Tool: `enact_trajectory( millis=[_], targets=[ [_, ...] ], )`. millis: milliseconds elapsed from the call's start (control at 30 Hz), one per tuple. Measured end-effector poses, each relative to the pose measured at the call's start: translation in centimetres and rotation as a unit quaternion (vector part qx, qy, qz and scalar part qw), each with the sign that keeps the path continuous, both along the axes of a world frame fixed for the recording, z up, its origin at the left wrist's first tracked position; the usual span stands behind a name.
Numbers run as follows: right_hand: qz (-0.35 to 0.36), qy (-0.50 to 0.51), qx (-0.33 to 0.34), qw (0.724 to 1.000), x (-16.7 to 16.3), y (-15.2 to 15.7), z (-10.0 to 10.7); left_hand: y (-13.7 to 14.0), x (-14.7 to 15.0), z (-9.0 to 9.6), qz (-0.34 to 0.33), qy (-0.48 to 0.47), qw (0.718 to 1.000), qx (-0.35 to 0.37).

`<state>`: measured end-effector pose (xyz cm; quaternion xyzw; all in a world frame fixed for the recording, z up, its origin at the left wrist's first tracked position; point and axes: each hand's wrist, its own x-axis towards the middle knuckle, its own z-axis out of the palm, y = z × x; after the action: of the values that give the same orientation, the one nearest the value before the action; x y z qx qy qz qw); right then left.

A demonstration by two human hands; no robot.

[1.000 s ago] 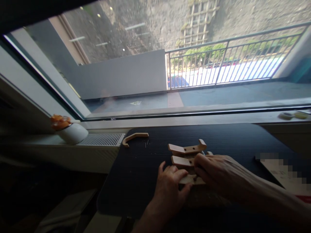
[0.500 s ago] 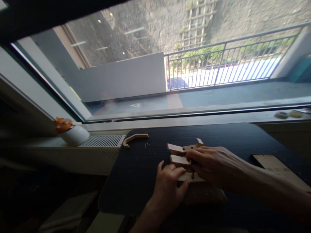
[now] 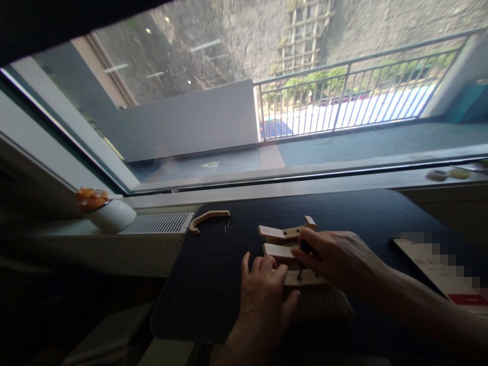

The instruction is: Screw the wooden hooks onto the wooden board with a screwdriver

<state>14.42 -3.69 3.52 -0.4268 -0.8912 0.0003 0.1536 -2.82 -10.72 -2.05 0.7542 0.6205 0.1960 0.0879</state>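
My right hand [image 3: 335, 251] is closed round the dark handle of a screwdriver [image 3: 304, 247]. Its thin shaft points down at the nearest wooden hook [image 3: 293, 278], by a dark hole or screw head. The left end of that hook is gripped by my left hand [image 3: 263, 287], thumb on the near side and fingers bent over it. Just beyond lies a second wooden hook [image 3: 279, 251], partly covered by my right hand. Farther back is a third wooden hook [image 3: 272, 232] with dark holes and an upturned end. The hooks seem to sit on a brownish base [image 3: 324, 304], dim in shadow.
A loose curved wooden hook [image 3: 208, 215] and small screws [image 3: 226, 226] lie at the back left of the dark table [image 3: 206, 284]. At right is a phone [image 3: 430, 264]. A white pot [image 3: 113, 214] stands by the window, with tape rolls [image 3: 437, 175] on the sill.
The view has shifted slightly. My right hand has tilted up a little, showing more of the screwdriver's handle and the nearest hook. My left thumb has moved a little away from the hook.
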Motion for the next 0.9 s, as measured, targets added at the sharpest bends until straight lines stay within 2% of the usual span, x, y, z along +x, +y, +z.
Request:
enact_trajectory(
  millis=[167,267,467,700,900],
  targets=[
    [0.097,0.005,-0.028,0.995,0.1,-0.4,1.1,-0.5,0.7,0.0,-0.014,0.058,0.998,0.005],
    [0.140,-0.009,-0.065,0.988,0.4,-0.5,1.1,-0.1,1.0,-0.1,0.005,0.076,0.997,-0.017],
    [0.124,-0.010,-0.089,0.988,0.7,-0.4,0.7,0.2,1.6,0.0,0.030,0.094,0.995,-0.024],
    [0.119,0.008,-0.079,0.990,0.7,-0.3,0.7,-0.6,1.4,-0.3,-0.033,0.123,0.992,-0.003],
    [0.117,0.014,-0.061,0.991,0.7,-0.2,0.4,-0.6,1.4,-0.4,-0.029,0.129,0.991,0.002]
  ],
)
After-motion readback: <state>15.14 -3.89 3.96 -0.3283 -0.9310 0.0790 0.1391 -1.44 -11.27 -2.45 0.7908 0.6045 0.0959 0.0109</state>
